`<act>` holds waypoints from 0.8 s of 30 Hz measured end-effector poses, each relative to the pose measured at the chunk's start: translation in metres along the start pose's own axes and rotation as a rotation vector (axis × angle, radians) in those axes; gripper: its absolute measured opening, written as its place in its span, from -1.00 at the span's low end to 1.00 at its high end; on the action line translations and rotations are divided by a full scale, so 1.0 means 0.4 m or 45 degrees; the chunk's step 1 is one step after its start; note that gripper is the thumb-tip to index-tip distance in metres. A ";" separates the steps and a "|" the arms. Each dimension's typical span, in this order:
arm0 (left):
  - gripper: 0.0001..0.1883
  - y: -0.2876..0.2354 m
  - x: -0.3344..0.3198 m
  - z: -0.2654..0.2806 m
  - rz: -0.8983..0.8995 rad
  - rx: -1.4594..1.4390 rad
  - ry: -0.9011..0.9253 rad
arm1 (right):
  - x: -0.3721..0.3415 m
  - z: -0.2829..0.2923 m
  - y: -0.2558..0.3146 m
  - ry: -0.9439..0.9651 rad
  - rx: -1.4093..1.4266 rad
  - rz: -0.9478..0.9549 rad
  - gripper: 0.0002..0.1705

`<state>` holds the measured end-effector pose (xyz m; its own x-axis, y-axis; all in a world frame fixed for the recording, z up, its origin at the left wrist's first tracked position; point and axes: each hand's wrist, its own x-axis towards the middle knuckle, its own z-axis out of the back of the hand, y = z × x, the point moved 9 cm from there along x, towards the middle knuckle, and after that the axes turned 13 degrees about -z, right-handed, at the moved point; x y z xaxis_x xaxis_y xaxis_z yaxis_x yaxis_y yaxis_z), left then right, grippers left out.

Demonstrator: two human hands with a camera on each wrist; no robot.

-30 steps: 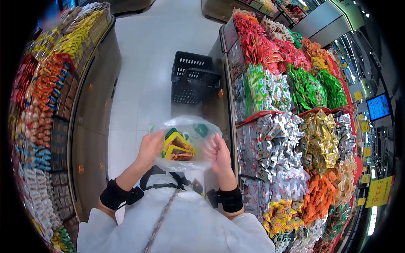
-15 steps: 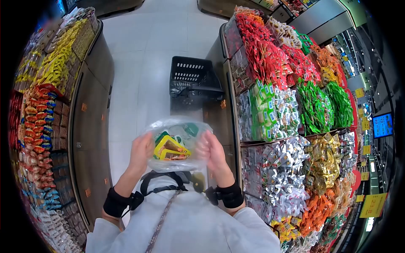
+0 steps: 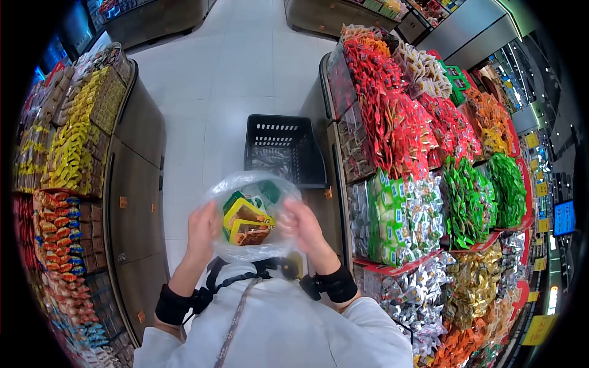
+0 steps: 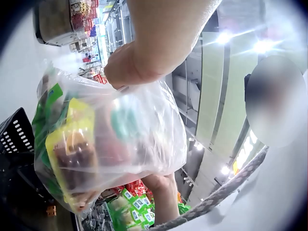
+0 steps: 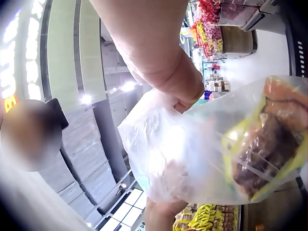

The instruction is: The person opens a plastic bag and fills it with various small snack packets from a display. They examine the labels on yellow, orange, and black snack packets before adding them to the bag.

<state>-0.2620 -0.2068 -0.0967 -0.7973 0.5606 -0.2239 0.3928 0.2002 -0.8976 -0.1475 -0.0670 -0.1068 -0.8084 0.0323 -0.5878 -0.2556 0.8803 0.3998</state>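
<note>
A clear plastic bag (image 3: pixel 239 250) hangs between my two hands in front of my body, its mouth spread wide. My left hand (image 3: pixel 204 228) grips the rim on the left, and my right hand (image 3: pixel 302 227) grips it on the right. Inside lie yellow-edged snack packs (image 3: pixel 250 222) with brown contents, along with something green (image 3: pixel 267 191). In the left wrist view a yellow-edged pack (image 4: pixel 74 154) presses against the bag's thin wall. The right wrist view shows the curled fingers of my right hand (image 5: pixel 185 91) at the bag's top edge.
A black shopping basket (image 3: pixel 253 144) stands on the floor ahead, beside the right-hand counter. Bins of wrapped snacks (image 3: pixel 392 122) line the right side. Another snack display (image 3: pixel 76 153) runs along the left. A pale tiled aisle (image 3: pixel 196 122) lies between them.
The basket and shelves have shifted lower in the head view. Both hands, still holding the bag's rim, have moved slightly left in view.
</note>
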 end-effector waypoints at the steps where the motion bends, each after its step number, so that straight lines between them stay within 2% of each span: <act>1: -0.57 -0.002 0.021 -0.002 0.002 0.010 -0.013 | 0.015 -0.004 0.018 0.019 -0.006 0.007 -0.67; 3: -0.57 -0.005 0.057 -0.001 0.010 0.032 -0.036 | 0.043 -0.012 0.048 0.053 -0.013 0.022 -0.68; 10: -0.65 -0.014 0.208 0.037 0.083 -0.040 -0.022 | 0.166 -0.044 0.109 -0.088 0.011 -0.049 -0.70; 16: -0.65 -0.058 0.399 0.112 0.127 -0.062 0.043 | 0.324 -0.108 0.160 -0.064 0.004 0.031 -0.71; 19: -0.63 -0.106 0.498 0.171 0.141 -0.016 0.060 | 0.417 -0.153 0.186 -0.213 -0.019 0.060 -0.69; 24: -0.60 -0.223 0.678 0.275 0.096 0.074 0.076 | 0.561 -0.294 0.240 -0.242 0.056 0.165 -0.71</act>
<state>-0.5639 -0.1610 -0.1191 -0.7370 0.6198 -0.2698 0.4219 0.1099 -0.9000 -0.4159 -0.0309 -0.1174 -0.7176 0.2313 -0.6570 -0.1295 0.8825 0.4521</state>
